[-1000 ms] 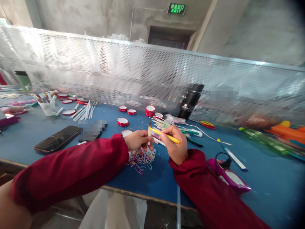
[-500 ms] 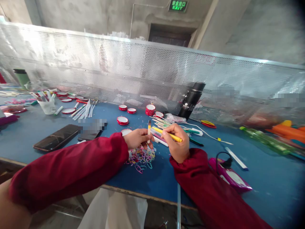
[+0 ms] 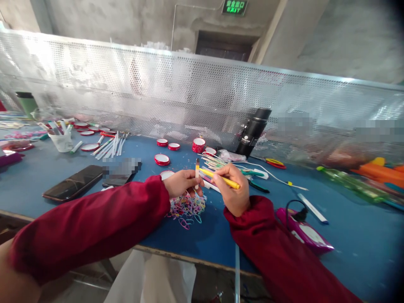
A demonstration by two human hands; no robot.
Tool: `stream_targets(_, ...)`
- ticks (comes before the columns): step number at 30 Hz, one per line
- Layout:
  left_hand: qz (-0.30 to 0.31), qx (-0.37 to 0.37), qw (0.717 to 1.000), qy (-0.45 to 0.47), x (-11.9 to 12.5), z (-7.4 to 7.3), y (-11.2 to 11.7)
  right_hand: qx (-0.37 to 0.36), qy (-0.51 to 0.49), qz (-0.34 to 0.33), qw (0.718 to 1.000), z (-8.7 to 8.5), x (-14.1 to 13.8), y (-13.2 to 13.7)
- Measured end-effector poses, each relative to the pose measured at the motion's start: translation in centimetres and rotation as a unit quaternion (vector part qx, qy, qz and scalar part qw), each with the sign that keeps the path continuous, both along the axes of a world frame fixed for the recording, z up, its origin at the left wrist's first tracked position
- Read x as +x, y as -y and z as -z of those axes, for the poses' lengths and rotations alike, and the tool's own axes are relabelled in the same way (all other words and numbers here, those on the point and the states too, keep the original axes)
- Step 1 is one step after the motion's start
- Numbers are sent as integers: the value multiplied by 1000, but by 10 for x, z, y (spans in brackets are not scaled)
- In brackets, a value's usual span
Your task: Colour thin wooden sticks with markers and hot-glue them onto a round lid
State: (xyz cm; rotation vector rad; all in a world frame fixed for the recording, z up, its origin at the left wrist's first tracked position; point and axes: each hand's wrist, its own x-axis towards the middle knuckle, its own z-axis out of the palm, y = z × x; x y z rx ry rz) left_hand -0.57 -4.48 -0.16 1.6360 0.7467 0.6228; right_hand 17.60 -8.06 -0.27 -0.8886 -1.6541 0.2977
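Holding a stick (image 3: 197,169) roughly upright near the centre of the frame, pinched between thumb and fingers of the left hand (image 3: 183,184). Gripping a yellow pen (image 3: 232,183) writing-fashion in the right hand (image 3: 236,192), just right of centre, with tip turned toward the stick's yellow part, below a dark end. Brought the tip back in after a slightly wider gap half a second ago; touching the stick or only just beside it, cannot tell which. Changed little else: kept the same pinch in the same place, above a heap of bands (image 3: 187,209) at lower centre. Judging by that small out-and-in, busy with pen work at the yellow part, with neither stick nor pen released. Leaving untouched a phone (image 3: 73,183) at left and red-edged discs (image 3: 162,159) above the left hand.
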Motion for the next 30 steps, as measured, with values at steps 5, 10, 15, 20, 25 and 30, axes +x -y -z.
stream_targets(5, -4, -3, 1000, 4, 0, 2, -1, 0, 14, 13, 1000, 2, 0, -2)
stream_targets(10, -6, 0, 1000, 9, 0, 1, 0, 7, -7, 12, 1000, 0, 1, -1)
stream_targets(15, -7, -2, 1000, 9, 0, 1, 0, 4, 13, 6, 1000, 1, 0, -1)
stream_targets(20, -6, 4, 1000, 10, -1, 1, 0, 15, -2, 20, 1000, 0, 1, -1)
stream_targets(25, -3, 1, 1000, 13, -1, 1, -1, 1, 14, 2, 1000, 1, 0, -1)
stream_targets(30, -11, 5, 1000, 18, -1, 1, -1, 15, -6, 21, 1000, 0, 1, -2)
